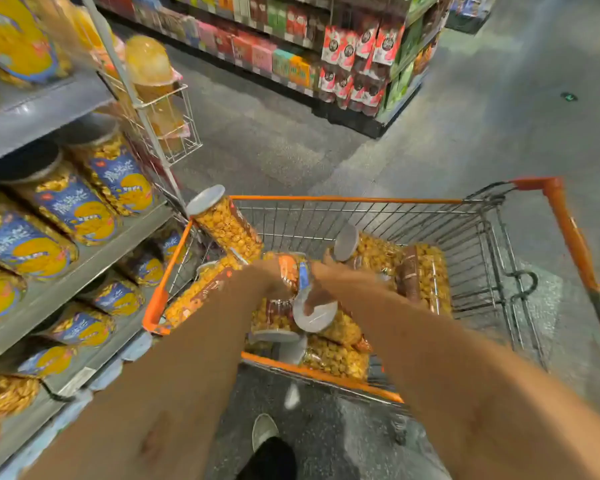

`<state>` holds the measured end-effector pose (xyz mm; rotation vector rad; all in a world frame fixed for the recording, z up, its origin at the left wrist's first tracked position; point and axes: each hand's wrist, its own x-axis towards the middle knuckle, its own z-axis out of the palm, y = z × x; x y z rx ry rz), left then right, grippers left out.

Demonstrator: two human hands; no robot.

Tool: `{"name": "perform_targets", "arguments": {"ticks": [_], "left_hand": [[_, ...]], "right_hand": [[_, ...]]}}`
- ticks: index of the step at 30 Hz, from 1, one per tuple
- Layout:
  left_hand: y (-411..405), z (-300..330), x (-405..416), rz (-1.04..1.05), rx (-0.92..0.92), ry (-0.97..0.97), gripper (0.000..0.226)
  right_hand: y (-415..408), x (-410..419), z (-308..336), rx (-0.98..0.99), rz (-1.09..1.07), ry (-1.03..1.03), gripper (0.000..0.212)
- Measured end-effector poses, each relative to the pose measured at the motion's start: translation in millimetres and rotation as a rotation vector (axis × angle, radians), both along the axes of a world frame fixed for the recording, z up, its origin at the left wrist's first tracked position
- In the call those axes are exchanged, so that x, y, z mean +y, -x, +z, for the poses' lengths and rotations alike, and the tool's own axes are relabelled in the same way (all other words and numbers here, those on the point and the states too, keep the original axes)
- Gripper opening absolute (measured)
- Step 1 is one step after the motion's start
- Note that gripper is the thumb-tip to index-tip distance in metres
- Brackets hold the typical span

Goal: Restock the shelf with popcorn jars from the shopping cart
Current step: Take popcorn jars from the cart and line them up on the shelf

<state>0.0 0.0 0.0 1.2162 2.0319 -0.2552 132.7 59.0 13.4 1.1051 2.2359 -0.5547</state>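
Observation:
Both my arms reach down into the orange shopping cart [343,199]. My left hand [265,273] and my right hand [340,277] grip one popcorn jar [300,275] from either side; it has an orange and blue label and its grey lid points towards me. The fingers are blurred and partly hidden behind the jar. Several more popcorn jars [426,271] lie in the cart, and one jar [227,226] leans in the far left corner. The shelf [84,268] on my left holds blue-labelled popcorn jars [66,206] lying on their sides.
A wire rack [174,123] with jelly cups hangs on the shelf end just beyond the cart. Across the aisle stands another shelf unit [343,64] of boxed goods. Grey floor [499,116] spreads to the right. My shoe [264,431] is below the cart's near rim.

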Motion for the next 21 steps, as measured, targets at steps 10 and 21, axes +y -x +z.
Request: {"name": "perform_targets", "arguments": {"ticks": [10, 21], "left_hand": [[-38.8, -122.9, -8.7, 0.475, -0.058, 0.139, 0.106], [-16.3, 6.0, 20.9, 0.54, 0.095, -0.15, 0.119]], "right_hand": [[9.1, 13.5, -104.1, -0.076, 0.165, -0.04, 0.062], [-12.2, 52.8, -25.5, 0.127, -0.061, 0.065, 0.07]]}}
